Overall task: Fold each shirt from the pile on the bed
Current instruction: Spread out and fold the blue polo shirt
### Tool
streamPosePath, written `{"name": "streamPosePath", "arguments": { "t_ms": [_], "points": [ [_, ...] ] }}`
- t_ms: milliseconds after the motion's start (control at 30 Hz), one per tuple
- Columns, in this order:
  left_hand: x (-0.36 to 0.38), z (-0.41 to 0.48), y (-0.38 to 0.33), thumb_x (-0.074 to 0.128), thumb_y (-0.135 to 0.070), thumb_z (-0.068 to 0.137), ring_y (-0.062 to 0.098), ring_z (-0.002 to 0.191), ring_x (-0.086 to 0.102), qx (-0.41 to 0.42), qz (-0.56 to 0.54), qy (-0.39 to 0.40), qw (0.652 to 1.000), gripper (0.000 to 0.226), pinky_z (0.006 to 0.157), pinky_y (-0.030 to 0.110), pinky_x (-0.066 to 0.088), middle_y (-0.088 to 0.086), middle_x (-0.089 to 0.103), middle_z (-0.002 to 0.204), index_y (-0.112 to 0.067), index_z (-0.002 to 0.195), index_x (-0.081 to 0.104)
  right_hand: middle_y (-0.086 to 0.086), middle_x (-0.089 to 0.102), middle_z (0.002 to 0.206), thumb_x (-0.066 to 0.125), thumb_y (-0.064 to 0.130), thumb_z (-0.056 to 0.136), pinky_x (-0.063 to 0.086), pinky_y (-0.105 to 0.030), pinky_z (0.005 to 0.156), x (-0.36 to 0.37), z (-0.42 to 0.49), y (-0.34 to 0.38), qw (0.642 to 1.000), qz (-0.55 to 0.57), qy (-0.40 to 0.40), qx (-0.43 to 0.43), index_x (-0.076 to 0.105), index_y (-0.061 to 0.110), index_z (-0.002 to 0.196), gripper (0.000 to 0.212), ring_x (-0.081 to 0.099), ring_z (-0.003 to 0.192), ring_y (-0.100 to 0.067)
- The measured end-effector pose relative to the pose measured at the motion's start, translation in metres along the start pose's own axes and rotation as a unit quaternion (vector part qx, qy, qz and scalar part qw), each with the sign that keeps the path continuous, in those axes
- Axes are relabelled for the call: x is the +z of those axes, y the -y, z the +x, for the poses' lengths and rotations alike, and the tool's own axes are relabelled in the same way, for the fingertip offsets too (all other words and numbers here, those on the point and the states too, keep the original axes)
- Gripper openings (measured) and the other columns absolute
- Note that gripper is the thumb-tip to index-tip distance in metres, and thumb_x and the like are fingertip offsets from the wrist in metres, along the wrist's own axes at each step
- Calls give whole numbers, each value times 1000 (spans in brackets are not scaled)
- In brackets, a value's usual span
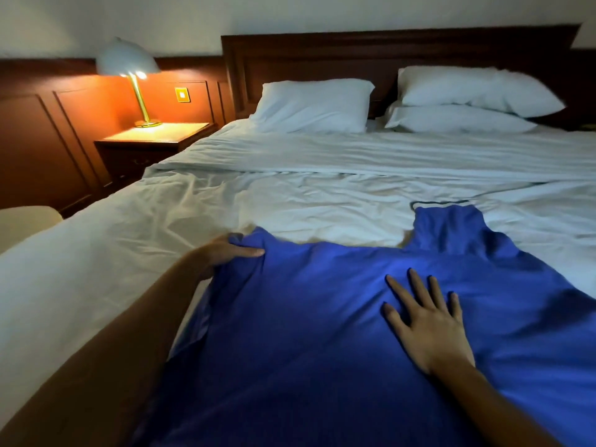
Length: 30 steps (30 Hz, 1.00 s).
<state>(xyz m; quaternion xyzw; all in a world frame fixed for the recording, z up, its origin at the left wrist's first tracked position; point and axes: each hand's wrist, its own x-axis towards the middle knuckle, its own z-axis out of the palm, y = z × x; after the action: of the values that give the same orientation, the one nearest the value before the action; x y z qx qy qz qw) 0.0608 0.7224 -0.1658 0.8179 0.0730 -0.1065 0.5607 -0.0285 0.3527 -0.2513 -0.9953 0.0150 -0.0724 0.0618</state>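
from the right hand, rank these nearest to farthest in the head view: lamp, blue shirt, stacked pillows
1. Shirt, directly under the flat right hand.
2. Stacked pillows, straight ahead at the far end, on the right side.
3. Lamp, far left on the nightstand.

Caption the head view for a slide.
Left hand grips blue shirt at its edge; right hand presses it flat on bed.
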Motion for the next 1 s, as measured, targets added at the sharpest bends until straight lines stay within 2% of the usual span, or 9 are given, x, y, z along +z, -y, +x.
{"name": "streamPosePath", "arguments": {
  "t_ms": [133,267,400,467,600,700,833,933,1000],
  "points": [
    [-10,1,-7,76,-9,85,8,81,74,-15,-55,33,998,43,59,19,55,2,72,111,-16,123,58,15,-2,165,-3,75,81,1,-48,122,3,1,1,1000,7,-23,4,3,57,150,72,-5,153,-18],
    [-23,-3,-11,78,-18,82,15,96,71,-18,-66,19,997,50,72,26,52,3,69,123,-18,128,60,15,6,165,2,75,82,2,-48,122,1,-1,3,999,19,-32,8,13,54,151,73,0,153,-18],
    [-49,-11,-33,93,-31,63,16,99,64,-45,46,42,997,79,83,31,48,-3,64,121,-22,130,51,15,8,164,5,75,83,2,-48,122,0,-2,2,999,28,-33,8,16,52,151,73,0,153,-18],
    [-62,-5,-41,96,-34,53,20,96,61,-50,106,-24,993,72,82,33,46,3,63,119,-19,114,61,15,7,164,5,75,84,2,-48,122,0,-2,1,999,29,-31,7,16,51,152,73,0,153,-18],
    [-57,4,-28,86,-38,75,29,114,51,-41,164,-184,968,59,91,40,43,7,52,126,-15,122,58,14,6,165,3,74,83,1,-48,122,-1,-1,1,999,35,-25,8,15,50,152,75,-1,153,-18],
    [-40,-4,-8,83,-40,74,26,100,50,-107,129,-116,979,47,77,34,43,7,52,106,-14,101,55,14,6,165,5,74,84,1,-48,122,-1,-2,2,999,35,-26,11,16,50,152,73,-1,153,-18],
    [-49,-12,-1,90,-21,69,28,115,46,-173,90,-44,980,89,90,42,45,9,41,143,-18,144,41,14,6,165,15,71,92,2,-48,122,-1,-1,2,999,36,-27,12,17,49,152,65,-1,153,-18],
    [-53,-20,7,85,-11,74,20,101,49,-176,69,4,982,82,80,36,45,0,43,130,-24,145,45,13,8,165,18,70,92,2,-48,122,0,-1,2,999,39,-25,12,19,48,152,64,0,153,-18],
    [-58,-17,16,85,-11,74,24,106,48,-126,50,-51,989,77,86,38,45,1,42,127,-25,141,50,13,8,165,18,70,93,2,-48,122,0,-2,3,999,42,-24,11,20,48,152,63,1,152,-18]
  ]
}}
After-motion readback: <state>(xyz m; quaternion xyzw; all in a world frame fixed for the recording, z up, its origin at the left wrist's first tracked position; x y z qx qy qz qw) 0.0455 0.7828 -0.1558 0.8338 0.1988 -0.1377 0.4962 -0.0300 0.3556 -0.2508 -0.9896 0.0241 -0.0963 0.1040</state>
